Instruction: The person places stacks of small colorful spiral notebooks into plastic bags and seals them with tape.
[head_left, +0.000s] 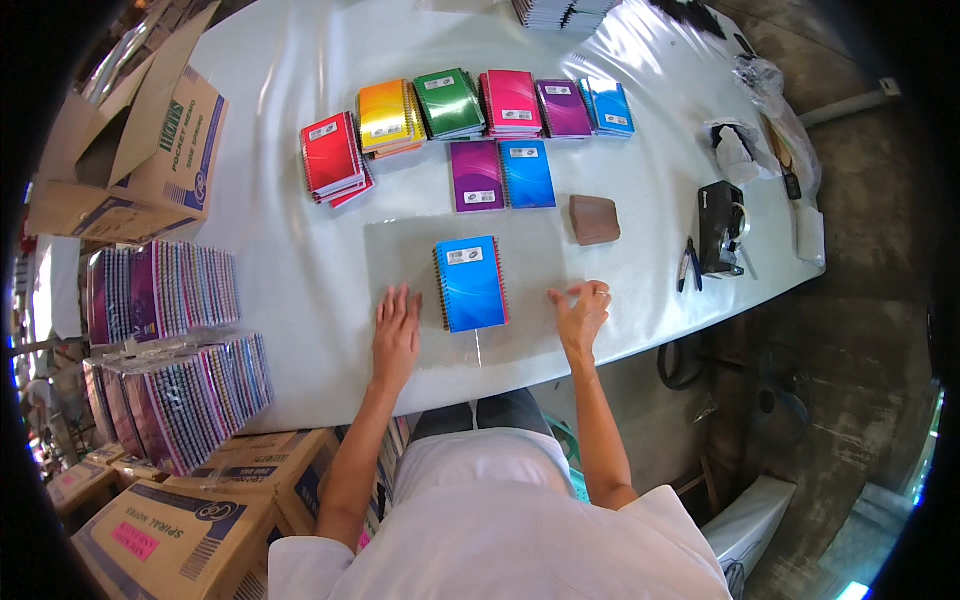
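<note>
A small stack of spiral notebooks (pixel 472 285) with a blue cover on top lies in front of me, on a clear sheet on the white table. To its left my left hand (pixel 398 335) rests on the tabletop, fingers stretched out and holding nothing. My right hand (pixel 582 318) is to the right of the stack, thumb apart from half-curled fingers, with nothing visible in it. Neither hand touches the stack. Just beyond it, a purple notebook (pixel 478 172) and a blue notebook (pixel 529 174) lie side by side.
Farther back is a row of notebook stacks, including red (pixel 332 155), yellow (pixel 387 112) and green (pixel 449 102). Brown cards (pixel 595 220), a black tape dispenser (pixel 717 225) and a dark cutter-like tool (pixel 689 265) lie right. An open carton (pixel 160 150) and wrapped notebooks (pixel 165 290) stand left.
</note>
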